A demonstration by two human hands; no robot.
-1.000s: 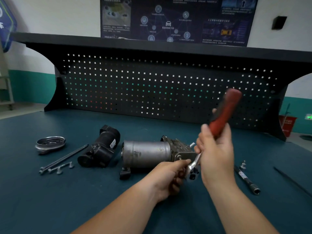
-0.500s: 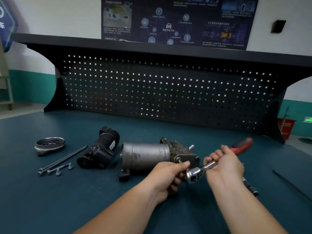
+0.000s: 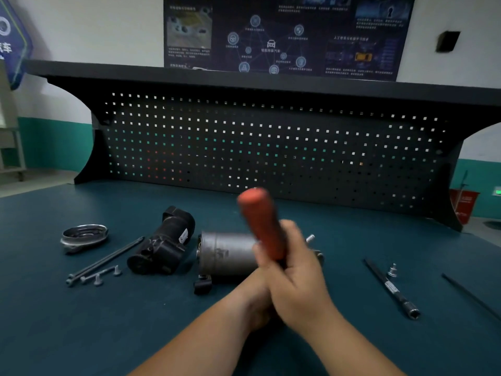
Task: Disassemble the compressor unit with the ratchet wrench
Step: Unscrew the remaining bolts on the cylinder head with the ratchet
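Note:
The compressor unit (image 3: 226,252), a grey metal cylinder with a cast end block, lies on its side on the dark green bench. My right hand (image 3: 296,283) grips the ratchet wrench (image 3: 259,222) by its red handle, which stands up and leans left, blurred by motion. The wrench head is hidden behind my hands at the unit's right end. My left hand (image 3: 256,302) sits under and behind the right one, mostly covered, so its grip does not show.
A black motor part (image 3: 162,246), a round metal cover (image 3: 84,236), long bolts (image 3: 105,260) and small screws (image 3: 107,275) lie to the left. An extension bar (image 3: 391,289), a small fitting (image 3: 392,270) and a thin rod (image 3: 471,295) lie to the right. A pegboard (image 3: 271,147) backs the bench.
The wrench handle has swung from low on the right up and over to the left. My right hand moved left with it and now covers my left hand and the wrench head.

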